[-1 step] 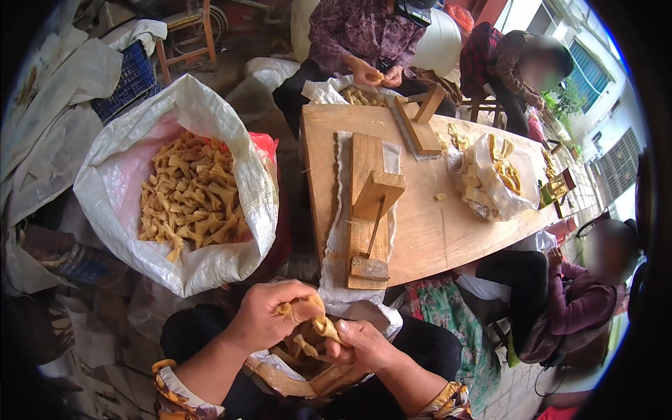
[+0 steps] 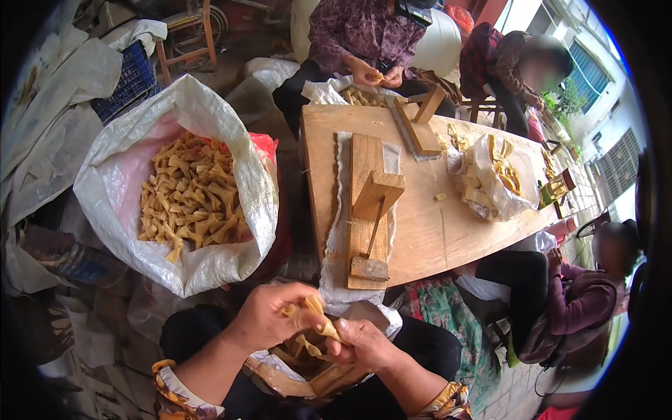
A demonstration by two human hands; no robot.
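My left hand [image 2: 275, 313] and my right hand [image 2: 360, 344] meet over my lap, both closed on one tan, pliable knotted strip [image 2: 325, 325]. The left fingers pinch its upper end, which sticks up between them. Right thumb and fingers grip the lower part. Just beneath, an open white bag [image 2: 283, 381] on my lap holds more loose tan strips [image 2: 302, 346], partly hidden by my hands. Ahead of my hands, a wooden stand [image 2: 367, 231] with an upright block and a thin rod lies on a cloth [image 2: 339, 210].
To the left stands a large white sack [image 2: 112, 189] of tan knotted pieces [image 2: 185, 192]. A wooden table [image 2: 427, 241] bears a second wooden stand [image 2: 420, 129] and a clear bag [image 2: 490, 185] of strips. Several people sit around it; one across [image 2: 364, 35] handles a similar piece.
My left fingers have shifted slightly on the strip, and its upper end now points up more visibly. My right hand has hardly moved.
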